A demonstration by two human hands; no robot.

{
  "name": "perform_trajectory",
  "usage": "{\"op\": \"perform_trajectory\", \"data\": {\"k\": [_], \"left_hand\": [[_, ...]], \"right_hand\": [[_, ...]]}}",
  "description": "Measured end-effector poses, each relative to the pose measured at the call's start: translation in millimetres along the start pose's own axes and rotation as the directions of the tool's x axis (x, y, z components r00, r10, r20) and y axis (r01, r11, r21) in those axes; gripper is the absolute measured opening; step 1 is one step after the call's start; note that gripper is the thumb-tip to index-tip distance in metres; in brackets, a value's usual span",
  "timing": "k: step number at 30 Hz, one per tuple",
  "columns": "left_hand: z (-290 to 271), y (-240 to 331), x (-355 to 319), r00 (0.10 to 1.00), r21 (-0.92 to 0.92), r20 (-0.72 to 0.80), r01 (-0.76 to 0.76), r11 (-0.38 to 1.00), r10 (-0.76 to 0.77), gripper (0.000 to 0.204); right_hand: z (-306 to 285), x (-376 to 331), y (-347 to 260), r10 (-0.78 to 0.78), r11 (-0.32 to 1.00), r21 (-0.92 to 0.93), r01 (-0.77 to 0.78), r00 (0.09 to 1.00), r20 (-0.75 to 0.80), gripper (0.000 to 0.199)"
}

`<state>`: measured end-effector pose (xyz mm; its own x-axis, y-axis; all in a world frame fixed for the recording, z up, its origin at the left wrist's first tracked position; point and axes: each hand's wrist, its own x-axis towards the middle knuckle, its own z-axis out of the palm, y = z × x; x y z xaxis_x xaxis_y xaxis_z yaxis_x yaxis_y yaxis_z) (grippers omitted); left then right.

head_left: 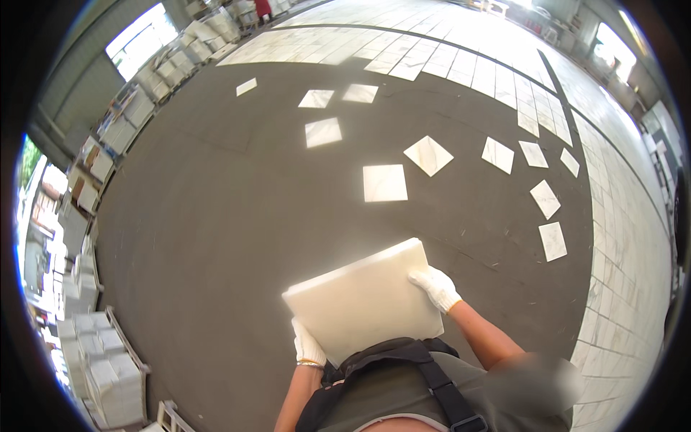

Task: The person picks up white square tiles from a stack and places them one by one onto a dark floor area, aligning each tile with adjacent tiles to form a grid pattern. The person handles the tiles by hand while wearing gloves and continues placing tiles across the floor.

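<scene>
Head view, from the left: piled pale slabs (111, 371) stand in frames at the side. Next, the gloved left hand (308, 344) grips the left edge of a stack of white tiles (366, 302), its fingers closed against it, tips hidden. The stack is tilted in front of the waist, above the dark floor (216, 216); whether it leans on the body I cannot tell. An even grip on both sides should stop the sheets sliding. At its right edge, the right hand (435, 286) is clamped with fingers around the rim. Careful footing seems wise near the loose tiles (553, 241) ahead and rightward, short of the laid rows (619, 302).
</scene>
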<state>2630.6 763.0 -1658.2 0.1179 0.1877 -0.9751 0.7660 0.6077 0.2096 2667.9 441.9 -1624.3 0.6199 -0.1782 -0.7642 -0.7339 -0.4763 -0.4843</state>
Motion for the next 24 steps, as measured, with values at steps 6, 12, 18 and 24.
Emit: {"op": "perform_trajectory", "data": {"k": [6,12,18,24], "left_hand": [[45,124,125,0.997,0.107,0.075,-0.015,0.994,0.007,0.069],[129,253,204,0.977,0.256,0.2,-0.123,0.959,0.072,0.061],[246,312,302,0.929,0.289,0.344,-0.245,0.925,0.138,0.059],[282,368,403,0.981,0.405,0.191,-0.112,0.907,0.036,0.081]], "right_hand": [[75,107,-58,0.084,0.983,-0.155,-0.101,0.99,-0.113,0.056],[90,212,-126,-0.004,0.99,0.133,0.04,0.965,-0.261,0.054],[85,353,-137,-0.032,0.816,0.526,0.238,0.928,-0.371,0.057],[101,496,-170,0.219,0.887,0.437,-0.149,0.969,-0.115,0.051]]}}
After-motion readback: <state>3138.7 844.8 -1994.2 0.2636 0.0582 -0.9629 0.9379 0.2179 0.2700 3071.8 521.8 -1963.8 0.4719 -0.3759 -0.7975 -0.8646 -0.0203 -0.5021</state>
